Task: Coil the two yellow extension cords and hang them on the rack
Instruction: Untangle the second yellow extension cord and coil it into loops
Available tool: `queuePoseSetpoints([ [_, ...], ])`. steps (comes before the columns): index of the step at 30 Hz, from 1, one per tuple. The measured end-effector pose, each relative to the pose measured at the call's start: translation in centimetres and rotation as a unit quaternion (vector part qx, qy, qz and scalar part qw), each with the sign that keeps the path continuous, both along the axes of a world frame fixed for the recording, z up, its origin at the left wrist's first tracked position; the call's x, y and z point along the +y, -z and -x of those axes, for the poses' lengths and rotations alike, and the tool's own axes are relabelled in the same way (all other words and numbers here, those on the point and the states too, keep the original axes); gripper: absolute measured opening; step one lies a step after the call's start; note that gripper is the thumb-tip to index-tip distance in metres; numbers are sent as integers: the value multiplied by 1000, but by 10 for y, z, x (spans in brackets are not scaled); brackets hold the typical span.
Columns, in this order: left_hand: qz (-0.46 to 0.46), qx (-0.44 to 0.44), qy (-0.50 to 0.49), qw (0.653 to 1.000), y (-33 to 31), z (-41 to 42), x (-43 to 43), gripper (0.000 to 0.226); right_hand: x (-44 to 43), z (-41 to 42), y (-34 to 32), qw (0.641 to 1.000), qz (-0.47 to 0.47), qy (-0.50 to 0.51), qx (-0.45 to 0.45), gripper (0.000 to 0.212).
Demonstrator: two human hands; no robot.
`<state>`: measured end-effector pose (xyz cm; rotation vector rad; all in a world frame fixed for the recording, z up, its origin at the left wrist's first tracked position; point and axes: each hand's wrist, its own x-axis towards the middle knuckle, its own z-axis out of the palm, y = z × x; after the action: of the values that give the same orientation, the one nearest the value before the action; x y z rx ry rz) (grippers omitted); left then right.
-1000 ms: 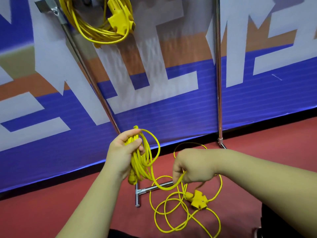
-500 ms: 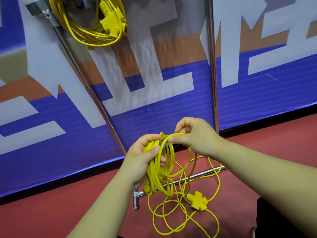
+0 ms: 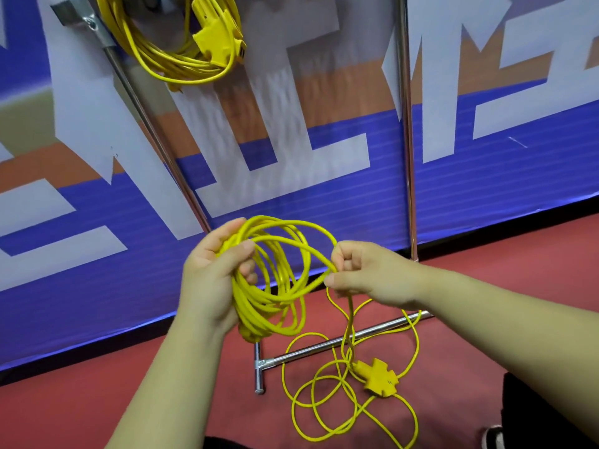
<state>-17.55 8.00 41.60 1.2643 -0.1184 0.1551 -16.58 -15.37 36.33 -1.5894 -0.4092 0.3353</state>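
Left hand curls round the half-coiled cord; right hand, at its 3 o'clock, pinches a loop. Its socket block lies on the floor at 5 o'clock; the second cord hangs on the rack at 11.

Colours: held coil and hung coil are the same bright yellow, plain, no stripes. Socket block on the floor is yellow too (slightly deeper, amber-ish). Rack tubes are shiny silver chrome. Floor is flat brick red. Banner is deep blue with fine horizontal ribbing, big white block shapes, an orange band across the middle. Black strip runs under its bottom edge.
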Motion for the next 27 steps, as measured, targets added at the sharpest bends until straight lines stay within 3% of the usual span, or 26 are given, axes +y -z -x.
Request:
queuePoseSetpoints([
  [5, 37, 17, -61, 997, 5, -13, 30, 35, 3, 3, 15, 998, 60, 2, -13, 18],
  [8, 1, 30, -28, 999, 15, -14, 37, 31, 1, -1, 9, 996, 68, 63, -20, 16],
  [12, -92, 57, 110, 988, 27, -4, 36, 35, -1, -7, -13, 986, -80, 140, 37, 19],
  [14, -165, 62, 153, 972, 29, 1, 29, 18, 0, -10, -23, 976, -139, 158, 61, 20],
  [20, -375, 30, 158, 913, 40, 5, 8, 23, 8, -14, -40, 957, -218, 166, 91, 16],
  [23, -387, 51, 158, 907, 49, 7, -2, 19, 21, -14, -39, 957, -224, 158, 96, 16],
  [27, -391, 76, 182, 899, 56, 9, -16, 35, 31, -14, -37, 956, -226, 161, 99, 15],
])
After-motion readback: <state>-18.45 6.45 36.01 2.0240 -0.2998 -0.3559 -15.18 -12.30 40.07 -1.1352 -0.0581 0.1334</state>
